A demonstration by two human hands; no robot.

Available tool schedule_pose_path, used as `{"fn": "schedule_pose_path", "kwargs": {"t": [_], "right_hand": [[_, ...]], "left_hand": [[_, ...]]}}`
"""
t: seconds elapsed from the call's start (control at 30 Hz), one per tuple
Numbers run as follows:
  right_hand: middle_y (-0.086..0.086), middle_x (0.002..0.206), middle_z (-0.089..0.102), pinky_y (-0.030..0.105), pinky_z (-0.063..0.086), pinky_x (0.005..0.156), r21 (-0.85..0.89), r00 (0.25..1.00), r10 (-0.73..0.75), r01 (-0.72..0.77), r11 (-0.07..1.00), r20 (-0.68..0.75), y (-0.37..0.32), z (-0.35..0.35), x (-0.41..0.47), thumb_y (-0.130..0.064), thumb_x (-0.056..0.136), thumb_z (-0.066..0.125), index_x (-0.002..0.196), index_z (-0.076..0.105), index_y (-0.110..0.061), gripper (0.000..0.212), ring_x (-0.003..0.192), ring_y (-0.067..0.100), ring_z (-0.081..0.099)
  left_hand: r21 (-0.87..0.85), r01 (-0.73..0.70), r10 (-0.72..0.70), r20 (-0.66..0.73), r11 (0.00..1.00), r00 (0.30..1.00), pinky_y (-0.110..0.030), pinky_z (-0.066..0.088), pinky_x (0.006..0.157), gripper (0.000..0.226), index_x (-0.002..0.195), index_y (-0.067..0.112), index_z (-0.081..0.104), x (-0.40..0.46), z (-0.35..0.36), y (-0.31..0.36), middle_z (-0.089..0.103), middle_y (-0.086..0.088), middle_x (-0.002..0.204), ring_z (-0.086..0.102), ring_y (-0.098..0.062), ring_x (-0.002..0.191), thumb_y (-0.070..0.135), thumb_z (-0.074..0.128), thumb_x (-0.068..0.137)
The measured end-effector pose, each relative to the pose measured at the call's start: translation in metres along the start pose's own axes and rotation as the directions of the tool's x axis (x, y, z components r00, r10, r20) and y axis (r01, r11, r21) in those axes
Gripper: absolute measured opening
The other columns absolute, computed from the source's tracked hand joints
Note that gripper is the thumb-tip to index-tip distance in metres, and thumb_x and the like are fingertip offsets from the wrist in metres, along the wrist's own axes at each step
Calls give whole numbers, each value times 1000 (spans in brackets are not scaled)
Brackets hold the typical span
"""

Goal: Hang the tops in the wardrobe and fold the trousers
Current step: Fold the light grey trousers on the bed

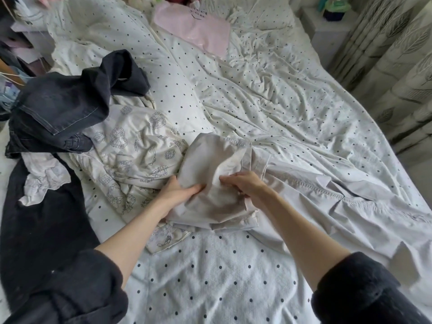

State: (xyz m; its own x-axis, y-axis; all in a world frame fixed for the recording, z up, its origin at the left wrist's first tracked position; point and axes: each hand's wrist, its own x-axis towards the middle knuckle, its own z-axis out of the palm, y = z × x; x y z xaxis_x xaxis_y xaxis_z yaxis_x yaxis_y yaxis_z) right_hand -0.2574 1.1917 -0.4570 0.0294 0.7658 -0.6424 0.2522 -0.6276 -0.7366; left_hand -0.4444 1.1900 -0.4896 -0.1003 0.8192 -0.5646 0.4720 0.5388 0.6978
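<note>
A pale grey-beige garment (210, 160) lies bunched on the bed in front of me, its long part (327, 190) stretching away to the right. My left hand (180, 191) grips its left edge, thumb on top. My right hand (243, 183) pinches a fold near its middle. Dark grey jeans (65, 106) are heaped at the left. A cream garment with line drawings (135, 146) lies between the jeans and my hands. Another black garment (42, 218) lies along the left edge with a white crumpled piece (44, 176) on it.
The bed carries a white polka-dot sheet (268, 101) and a rumpled duvet (105, 31). A pink item (198, 31) lies near the head of the bed. A white bedside stand (327, 26) and patterned curtains (397, 66) are at the right.
</note>
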Motion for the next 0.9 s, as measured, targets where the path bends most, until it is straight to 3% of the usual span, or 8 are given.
{"fn": "schedule_pose_path", "kwargs": {"t": [0.13, 0.23, 0.33, 0.5, 0.57, 0.7, 0.8, 0.9], "right_hand": [[7, 70, 53, 27, 39, 61, -289, 985, -102, 57, 955, -141, 8, 1, 0, -14, 90, 50, 71, 52, -10, 20, 72, 22, 52], [20, 115, 59, 37, 45, 85, -487, 970, -38, -87, 869, -242, 29, 1, -5, -24, 98, 36, 119, 48, 1, 35, 105, 36, 57], [20, 125, 55, 40, 45, 88, -538, 944, 21, -206, 817, -329, 37, 2, -11, -24, 99, 34, 131, 38, 2, 41, 112, 36, 55], [13, 113, 57, 43, 46, 86, -860, 682, -688, 172, 480, -248, 29, 9, -25, -31, 92, 52, 117, 50, -9, 34, 102, 31, 55], [16, 137, 44, 47, 41, 98, -899, 735, -677, 274, 343, -35, 32, 16, -24, -35, 92, 53, 133, 44, -12, 49, 126, 33, 43], [6, 159, 5, 37, 11, 117, -828, 924, -362, 295, 477, 121, 52, 16, -23, -40, 99, 35, 150, 16, -18, 59, 146, 21, 3], [2, 155, 24, 24, 17, 110, -619, 913, -398, 362, 697, 86, 51, -1, -36, -29, 100, 41, 146, 30, -14, 50, 141, 19, 25], [5, 127, 58, 27, 36, 97, -176, 964, -254, 238, 955, -75, 47, -35, -58, -29, 100, 40, 136, 47, -8, 42, 115, 21, 55]], "left_hand": [[85, 56, -50, -77, 995, 996, -34, 41, 102, 109, 136, 10, 41, -2, 4, -6, 55, -8, 133, 52, -24, 121, 67, 78, 51], [69, 61, -56, -68, 996, 996, -36, 35, 106, 101, 143, 7, 31, -5, 7, -12, 46, -10, 141, 43, -27, 130, 50, 79, 66], [-37, 7, -9, -68, 999, 998, -35, 45, 97, 71, 125, 8, 52, 1, 5, -13, 63, -7, 121, 57, -23, 114, 37, 83, 67], [-164, 1, 1, 16, 986, 1000, -24, 48, 69, 32, 110, 10, 59, -4, -9, -7, 67, -6, 100, 63, -19, 89, 11, 72, 81], [-166, -1, 7, 37, 986, 999, -27, 50, 74, 28, 109, 9, 60, -9, -15, -3, 67, -6, 100, 63, -20, 89, 6, 68, 82], [-157, -28, 50, 135, 987, 990, -31, 51, 79, 31, 110, 11, 59, -24, -23, 18, 67, -7, 106, 63, -20, 92, -1, 64, 81], [-189, -113, 149, 186, 975, 971, -23, 49, 69, 34, 109, 14, 54, -50, -18, 57, 65, -6, 103, 61, -16, 86, -7, 58, 83], [-162, -226, 262, 247, 960, 933, -30, 50, 86, 36, 103, 24, 55, -79, 0, 101, 66, 2, 103, 62, -16, 97, -5, 58, 82]]}}
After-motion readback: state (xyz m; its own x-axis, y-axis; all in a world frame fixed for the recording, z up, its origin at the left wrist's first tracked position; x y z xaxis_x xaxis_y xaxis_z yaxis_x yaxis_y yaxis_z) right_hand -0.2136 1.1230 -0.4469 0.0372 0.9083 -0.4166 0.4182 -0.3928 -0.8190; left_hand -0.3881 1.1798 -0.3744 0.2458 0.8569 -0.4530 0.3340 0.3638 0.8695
